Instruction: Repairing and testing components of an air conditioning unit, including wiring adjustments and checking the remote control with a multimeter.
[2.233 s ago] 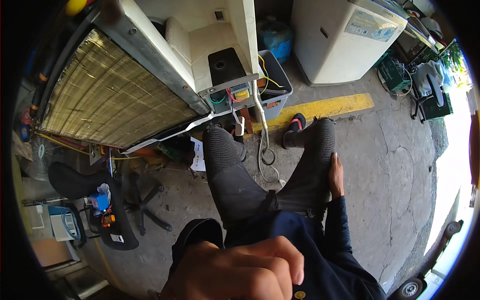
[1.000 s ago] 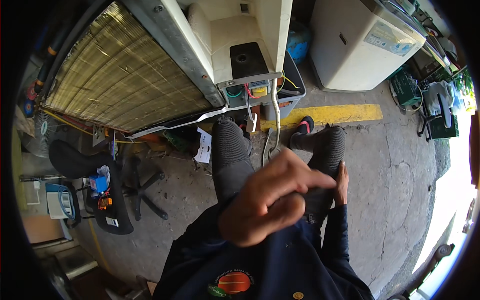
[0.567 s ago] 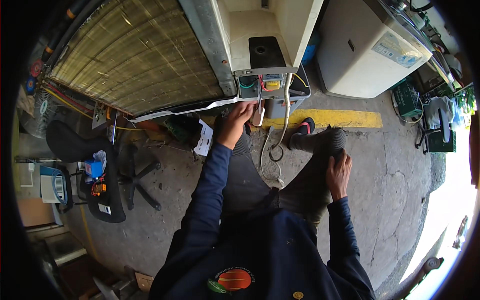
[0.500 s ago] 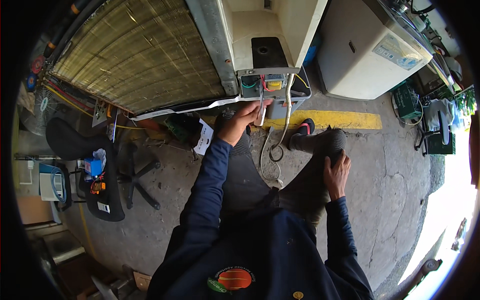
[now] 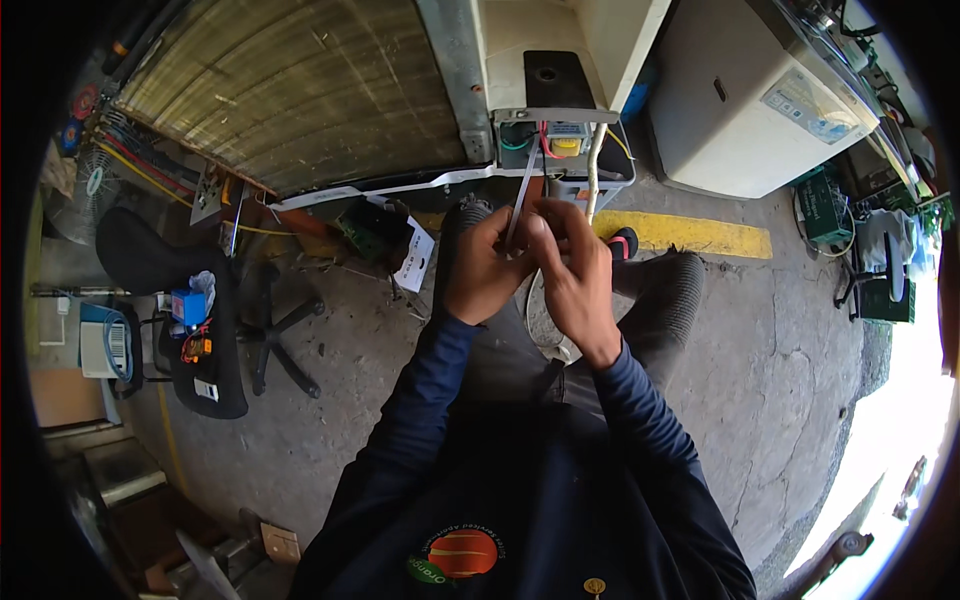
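Observation:
My left hand (image 5: 485,275) is closed, its fingers around a thin grey strip (image 5: 524,190) that runs up toward an opened electrical compartment. Close beside it, my right hand (image 5: 580,285) is also closed, with thumb and fingers pressed together at the strip's lower end; what they pinch is hidden. Both hands are above my knees. In the compartment, red and green wires surround a component with a yellow block (image 5: 566,147). A black plate (image 5: 558,80) sits above it on the white housing. A thick pale cord (image 5: 594,170) hangs from the housing's right side.
A large finned coil (image 5: 300,100) stands left of the compartment. A grey bin (image 5: 610,185) is below it. To the left is a black swivel chair (image 5: 210,385) with tools on it. A white appliance (image 5: 720,100) stands at right, beyond a yellow floor stripe (image 5: 700,233).
My right hand has left my knee and come up beside my left hand. The left hand has drawn down and nearer to me, with the strip in its fingers.

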A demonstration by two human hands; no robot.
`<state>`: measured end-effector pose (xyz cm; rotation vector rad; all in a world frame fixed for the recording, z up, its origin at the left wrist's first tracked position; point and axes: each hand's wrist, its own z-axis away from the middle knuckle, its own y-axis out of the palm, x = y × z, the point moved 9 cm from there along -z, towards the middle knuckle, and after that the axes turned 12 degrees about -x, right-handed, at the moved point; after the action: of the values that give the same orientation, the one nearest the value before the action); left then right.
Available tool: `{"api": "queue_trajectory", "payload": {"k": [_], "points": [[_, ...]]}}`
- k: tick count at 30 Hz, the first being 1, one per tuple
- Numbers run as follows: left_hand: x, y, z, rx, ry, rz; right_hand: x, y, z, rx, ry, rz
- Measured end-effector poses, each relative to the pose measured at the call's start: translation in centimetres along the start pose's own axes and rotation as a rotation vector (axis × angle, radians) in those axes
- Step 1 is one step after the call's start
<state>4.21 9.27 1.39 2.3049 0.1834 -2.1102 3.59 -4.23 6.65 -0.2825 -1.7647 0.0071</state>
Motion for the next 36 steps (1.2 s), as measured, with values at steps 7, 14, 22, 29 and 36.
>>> {"api": "queue_trajectory", "payload": {"k": [7, 14, 22, 29, 36], "points": [[-3.5, -2.9, 0.7, -0.065, -0.008, 0.146, 1.4, -0.4, -0.2, -0.114, -0.091, 0.096], [-4.4, -2.2, 0.1, -0.061, -0.051, 0.273, 2.6, -0.4, 1.8, -0.003, -0.160, 0.167], [-11.3, 1.1, 2.3, -0.252, 0.775, -0.409, -0.5, -0.2, 2.0, 0.132, -0.361, 0.128], [-10.2, 0.9, 1.1, -0.369, 0.562, -0.242, 0.0, -0.8, 1.7, 0.130, -0.272, 0.087], [-5.9, 1.0, -1.4, -0.251, 0.121, 0.144, 0.0, -1.7, 2.1, 0.003, 0.105, -0.265]]}}
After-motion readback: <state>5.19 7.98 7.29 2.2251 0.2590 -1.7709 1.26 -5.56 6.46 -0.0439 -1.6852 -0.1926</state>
